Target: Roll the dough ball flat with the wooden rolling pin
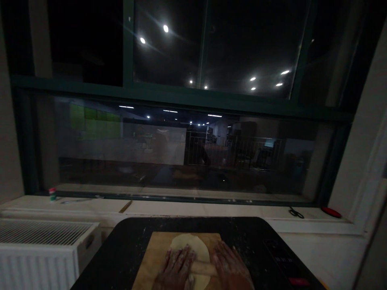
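A round, flat sheet of pale dough [202, 248] lies on a wooden board [148, 261]. Across it runs a short wooden rolling pin [204, 268], its two ends hidden at my hands. My left hand [177, 266], whitened with flour, is laid over the left part of the dough with its fingers stretched forward. At the pin's right end, my right hand [230, 264] reaches over the board's right edge, fingers also stretched out. Both palms seem to rest on the pin, though their undersides are hidden. The lower edge of the view cuts off the wrists.
The board sits on a black, flour-specked table [121, 245] with a control panel [282, 259] at right. Behind is a windowsill [181, 210] holding scissors [296, 213], a red round object [331, 212] and a small red-and-green container [52, 194]. A white radiator [39, 257] stands at left.
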The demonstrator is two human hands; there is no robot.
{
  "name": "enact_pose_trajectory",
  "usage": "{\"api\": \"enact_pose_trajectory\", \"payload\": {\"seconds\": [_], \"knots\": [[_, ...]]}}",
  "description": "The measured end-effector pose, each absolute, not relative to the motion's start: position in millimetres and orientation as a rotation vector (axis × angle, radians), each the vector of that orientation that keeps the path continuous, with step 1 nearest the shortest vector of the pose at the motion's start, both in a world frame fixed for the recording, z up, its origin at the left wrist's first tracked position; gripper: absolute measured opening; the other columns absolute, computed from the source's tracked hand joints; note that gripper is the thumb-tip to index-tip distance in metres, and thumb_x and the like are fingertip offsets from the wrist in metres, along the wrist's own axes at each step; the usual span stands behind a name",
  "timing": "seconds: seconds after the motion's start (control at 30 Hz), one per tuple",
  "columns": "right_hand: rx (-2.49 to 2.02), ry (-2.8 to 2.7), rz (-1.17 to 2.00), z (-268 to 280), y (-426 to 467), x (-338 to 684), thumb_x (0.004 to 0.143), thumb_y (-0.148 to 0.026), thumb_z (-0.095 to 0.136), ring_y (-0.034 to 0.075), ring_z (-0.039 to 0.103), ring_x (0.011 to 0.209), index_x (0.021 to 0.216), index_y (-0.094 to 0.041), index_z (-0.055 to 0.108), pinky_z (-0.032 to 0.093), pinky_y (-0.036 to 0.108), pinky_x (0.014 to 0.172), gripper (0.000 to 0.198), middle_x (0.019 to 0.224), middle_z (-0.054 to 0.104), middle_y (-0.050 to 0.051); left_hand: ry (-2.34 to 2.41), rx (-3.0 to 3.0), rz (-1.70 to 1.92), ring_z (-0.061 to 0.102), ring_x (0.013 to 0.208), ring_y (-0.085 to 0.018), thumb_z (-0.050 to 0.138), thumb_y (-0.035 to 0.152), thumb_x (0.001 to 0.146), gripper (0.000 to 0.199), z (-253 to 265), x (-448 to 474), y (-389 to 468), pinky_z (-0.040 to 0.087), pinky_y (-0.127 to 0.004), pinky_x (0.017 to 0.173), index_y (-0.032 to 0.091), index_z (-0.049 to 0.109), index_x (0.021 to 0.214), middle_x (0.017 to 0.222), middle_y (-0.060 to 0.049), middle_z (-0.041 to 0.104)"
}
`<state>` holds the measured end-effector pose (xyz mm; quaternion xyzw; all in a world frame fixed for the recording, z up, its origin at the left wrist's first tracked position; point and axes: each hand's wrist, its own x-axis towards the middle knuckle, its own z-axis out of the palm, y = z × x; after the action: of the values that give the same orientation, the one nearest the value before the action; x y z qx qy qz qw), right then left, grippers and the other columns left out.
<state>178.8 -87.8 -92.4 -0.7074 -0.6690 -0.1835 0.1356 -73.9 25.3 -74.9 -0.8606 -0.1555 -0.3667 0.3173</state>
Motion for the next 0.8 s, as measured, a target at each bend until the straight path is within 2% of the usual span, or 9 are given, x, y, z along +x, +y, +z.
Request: {"api": "enact_pose_trajectory", "payload": {"seconds": [0.07, 0.2, 0.33, 0.4, 0.6, 0.7, 0.8], "knots": [[-2.145, -1.925, -0.478, -64.4, -71.6, 180.7, 0.099, -0.021, 0.036, 0.026, 0.053, 0.134, 0.135, -0.034, 0.06, 0.043, 0.051, 0.112, 0.045, 0.142, 0.059, 0.004, -0.443, -2.341, -0.944, 0.066, 0.117, -0.018, 0.047, 0.037, 0.099, 0.042, -66.0, -61.7, 31.6, 0.051, -0.032, 0.1, 0.026, 0.058, 0.138, 0.135, -0.001, 0.067], [-2.239, -1.892, -0.444, -26.9, -27.0, 185.9, 0.1, -0.02, 0.039, 0.025, 0.066, 0.115, 0.127, -0.024, 0.065, 0.052, 0.042, 0.1, 0.037, 0.124, 0.07, 0.013, -0.65, -2.447, -0.901, 0.067, 0.118, -0.023, 0.047, 0.032, 0.1, 0.039, -60.8, -43.3, 55.7, 0.057, -0.037, 0.092, 0.024, 0.059, 0.136, 0.132, -0.006, 0.068], [-2.26, -1.834, -0.448, -14.5, 9.7, 182.7, 0.105, -0.027, 0.029, 0.024, 0.07, 0.099, 0.122, -0.018, 0.065, 0.054, 0.039, 0.089, 0.041, 0.106, 0.073, 0.016, -0.693, -2.383, -0.93, 0.063, 0.123, -0.024, 0.042, 0.015, 0.099, 0.034, -73.9, -46.8, 83.9, 0.055, -0.044, 0.099, 0.023, 0.069, 0.118, 0.133, -0.007, 0.068], [-2.269, -1.821, -0.441, -14.1, 14.9, 177.3, 0.105, -0.028, 0.027, 0.024, 0.07, 0.097, 0.121, -0.017, 0.065, 0.054, 0.039, 0.087, 0.042, 0.105, 0.073, 0.017, -0.685, -2.351, -0.967, 0.064, 0.122, -0.024, 0.041, 0.013, 0.099, 0.034, -78.7, -54.9, 89.4, 0.055, -0.046, 0.1, 0.024, 0.07, 0.113, 0.131, -0.005, 0.069], [-2.244, -1.904, -0.34, -10.7, 16.7, 162.5, 0.105, -0.033, 0.029, 0.026, 0.069, 0.098, 0.122, -0.017, 0.066, 0.052, 0.039, 0.085, 0.043, 0.1, 0.073, 0.017, -0.856, -2.51, -1.031, 0.062, 0.125, -0.017, 0.042, 0.027, 0.103, 0.039, -71.9, -80.3, 62.0, 0.057, -0.028, 0.097, 0.019, 0.056, 0.138, 0.136, -0.007, 0.066], [-2.207, -1.947, -0.287, -6.7, 32.1, 153.8, 0.105, -0.04, 0.029, 0.024, 0.067, 0.105, 0.122, -0.018, 0.065, 0.05, 0.035, 0.091, 0.045, 0.106, 0.073, 0.015, -0.79, -2.538, -0.992, 0.059, 0.128, -0.02, 0.043, 0.029, 0.101, 0.039, -68.3, -92.1, 51.2, 0.054, -0.033, 0.103, 0.025, 0.056, 0.138, 0.139, -0.006, 0.063], [-2.196, -1.975, -0.236, -3.5, 54.8, 146.3, 0.106, -0.044, 0.029, 0.023, 0.066, 0.11, 0.12, -0.019, 0.065, 0.048, 0.034, 0.095, 0.047, 0.112, 0.072, 0.015, -0.812, -2.448, -0.932, 0.062, 0.124, -0.023, 0.041, 0.025, 0.099, 0.037, -70.1, -97.3, 55.8, 0.054, -0.04, 0.102, 0.025, 0.061, 0.13, 0.133, -0.006, 0.068]]}}
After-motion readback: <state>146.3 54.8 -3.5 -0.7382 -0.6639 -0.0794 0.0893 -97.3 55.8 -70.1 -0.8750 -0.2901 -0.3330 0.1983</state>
